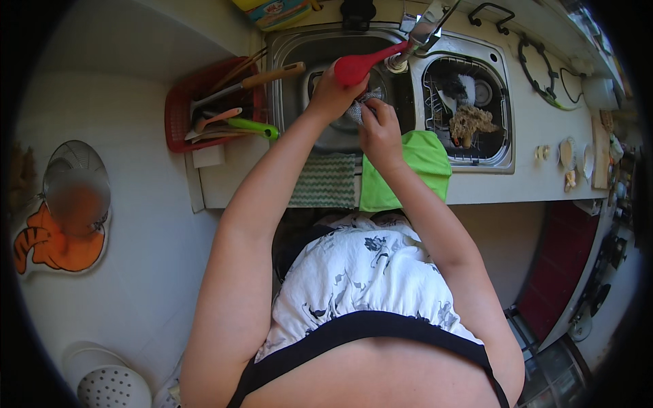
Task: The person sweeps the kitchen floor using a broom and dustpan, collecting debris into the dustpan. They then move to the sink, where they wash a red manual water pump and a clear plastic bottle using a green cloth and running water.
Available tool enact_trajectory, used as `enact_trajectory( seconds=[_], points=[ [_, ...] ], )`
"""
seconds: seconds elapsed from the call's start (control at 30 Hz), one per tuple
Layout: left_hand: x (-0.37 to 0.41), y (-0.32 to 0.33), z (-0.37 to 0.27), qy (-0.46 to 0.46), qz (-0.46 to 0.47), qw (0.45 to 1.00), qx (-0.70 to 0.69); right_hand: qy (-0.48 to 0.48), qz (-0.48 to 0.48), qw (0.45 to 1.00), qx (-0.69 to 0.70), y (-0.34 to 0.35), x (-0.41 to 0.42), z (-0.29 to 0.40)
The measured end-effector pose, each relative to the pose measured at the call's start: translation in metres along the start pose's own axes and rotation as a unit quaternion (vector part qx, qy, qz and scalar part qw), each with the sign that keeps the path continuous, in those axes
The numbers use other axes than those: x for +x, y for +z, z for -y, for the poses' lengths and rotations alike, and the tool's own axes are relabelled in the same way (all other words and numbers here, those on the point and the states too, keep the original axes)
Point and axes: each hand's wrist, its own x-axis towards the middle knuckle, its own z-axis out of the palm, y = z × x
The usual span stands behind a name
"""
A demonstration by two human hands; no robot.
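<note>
Over the left basin of the steel sink [278, 97], my left hand [329, 97] grips a red ladle-like utensil [352, 70]. Its rounded end lies at my fingers, and its narrow end points up and right towards the faucet [426, 30]. My right hand [381, 127] pinches a crumpled grey scrubbing cloth [355, 112] just below the utensil. A bit of red shows between the two hands, partly hidden by fingers and cloth. Whether the cloth touches the utensil I cannot tell.
A red plastic basket [176, 109] of utensils stands left of the sink. The right basin holds a wire rack [433, 122] with a brown scrubber [472, 122]. A bright green cloth [423, 168] and a striped green cloth [324, 181] hang over the front edge.
</note>
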Motion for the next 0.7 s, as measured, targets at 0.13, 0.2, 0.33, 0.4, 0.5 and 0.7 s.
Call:
enact_trajectory(
  seconds=[0.13, 0.2, 0.33, 0.4, 0.5, 0.7],
  points=[
    [0.001, -0.006, -0.002, 0.000, 0.016, 1.000, -0.005, -0.062, 0.038, 0.997, -0.024, -0.011, 0.011, -0.016],
    [-0.001, -0.005, -0.005, 0.017, 0.010, 1.000, 0.006, -0.071, 0.043, 0.996, -0.026, -0.017, 0.014, -0.024],
    [-0.003, -0.005, -0.012, -0.003, 0.014, 1.000, -0.007, -0.091, 0.035, 0.995, 0.001, -0.009, 0.010, -0.009],
    [0.001, -0.006, -0.008, 0.023, 0.016, 1.000, -0.004, -0.073, 0.046, 0.996, 0.004, -0.009, 0.012, -0.011],
    [-0.001, -0.005, -0.009, 0.023, 0.016, 0.999, -0.016, -0.057, 0.053, 0.997, 0.009, -0.014, 0.014, -0.017],
    [0.002, -0.006, -0.005, 0.010, 0.015, 1.000, -0.013, -0.065, 0.088, 0.994, -0.030, -0.013, 0.016, -0.016]
  ],
)
